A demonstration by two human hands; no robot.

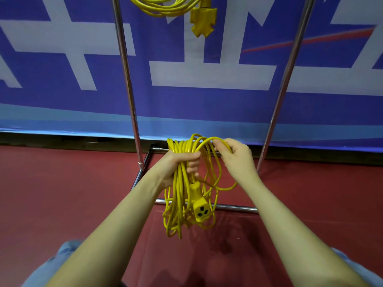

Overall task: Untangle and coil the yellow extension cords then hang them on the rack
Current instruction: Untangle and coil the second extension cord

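Note:
My left hand (180, 164) grips a coiled yellow extension cord (178, 208) near the top of its loops. The loops hang down below the fist, and the cord's socket end (200, 212) dangles in front of them. My right hand (236, 156) pinches one loop of the same cord at the top right of the coil. A second yellow cord (165, 7) hangs coiled on the metal rack (126, 79) at the top of the view, its multi-outlet end (203, 20) pointing down.
The rack's two upright poles stand left and right of my hands, with its base bar (234, 208) low on the red floor (62, 193). A blue and white banner (207, 100) covers the wall behind. My knees in blue trousers show at the bottom corners.

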